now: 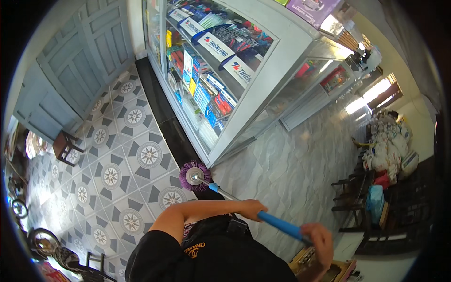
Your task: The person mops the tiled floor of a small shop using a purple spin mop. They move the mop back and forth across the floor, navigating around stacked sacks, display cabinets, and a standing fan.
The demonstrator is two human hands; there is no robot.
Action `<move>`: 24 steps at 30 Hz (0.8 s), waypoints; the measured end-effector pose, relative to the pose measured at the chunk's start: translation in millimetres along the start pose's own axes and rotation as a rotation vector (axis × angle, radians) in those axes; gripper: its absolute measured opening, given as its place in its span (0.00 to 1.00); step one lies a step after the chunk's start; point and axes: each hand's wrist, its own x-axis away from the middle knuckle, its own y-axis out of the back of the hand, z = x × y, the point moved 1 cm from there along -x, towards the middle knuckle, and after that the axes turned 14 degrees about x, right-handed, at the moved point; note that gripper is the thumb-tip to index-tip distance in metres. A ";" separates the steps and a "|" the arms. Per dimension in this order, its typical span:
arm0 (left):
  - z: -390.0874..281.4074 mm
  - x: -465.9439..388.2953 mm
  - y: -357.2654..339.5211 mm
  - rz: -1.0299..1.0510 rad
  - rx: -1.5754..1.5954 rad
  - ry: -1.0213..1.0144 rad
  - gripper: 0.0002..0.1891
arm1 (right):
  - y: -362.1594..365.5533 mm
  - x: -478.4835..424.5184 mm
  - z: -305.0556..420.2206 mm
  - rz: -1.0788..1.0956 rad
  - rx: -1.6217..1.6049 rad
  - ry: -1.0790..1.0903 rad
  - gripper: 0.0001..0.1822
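Observation:
A spin mop with a blue and metal handle point(282, 223) slants across in front of my body. My left hand point(253, 209) is wrapped around the handle near the lower end of its blue grip. Farther up, near the handle's top end, my right hand point(317, 239) holds it and looks slightly blurred. The round purple mop head point(195, 176) rests on the black stone strip point(169, 130), close beside the bottom corner of a glass display cabinet point(243, 123). Its metal disc faces up and the purple strands spread around it.
Pens and boxed stationery fill the cabinet shelves. Patterned tiles point(119, 201) lie left of the strip, grey marbled flooring point(282, 169) to the right. A small dark stool point(67, 148) stands by blue-grey doors point(84, 46); motorbikes point(45, 243) at lower left; white bags point(387, 144) and dark furniture point(398, 208) at right.

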 end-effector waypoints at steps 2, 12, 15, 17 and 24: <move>45.0 2.4 -7.2 0.037 0.000 0.085 0.12 | 16.1 -5.7 -16.8 0.297 0.118 -0.014 0.20; 165.4 4.5 -23.1 0.085 -0.156 0.199 0.14 | 25.3 13.2 -77.6 0.390 0.051 -0.146 0.18; 169.1 15.0 -5.4 0.095 -0.210 0.186 0.12 | 0.2 16.1 -107.5 0.336 0.119 -0.048 0.18; 193.0 30.8 6.7 0.124 -0.214 0.243 0.12 | -33.2 1.4 -96.0 0.349 0.097 -0.118 0.18; 228.0 125.8 123.1 -0.245 -0.370 0.580 0.15 | -157.4 -70.9 -23.6 0.368 -0.036 -0.454 0.19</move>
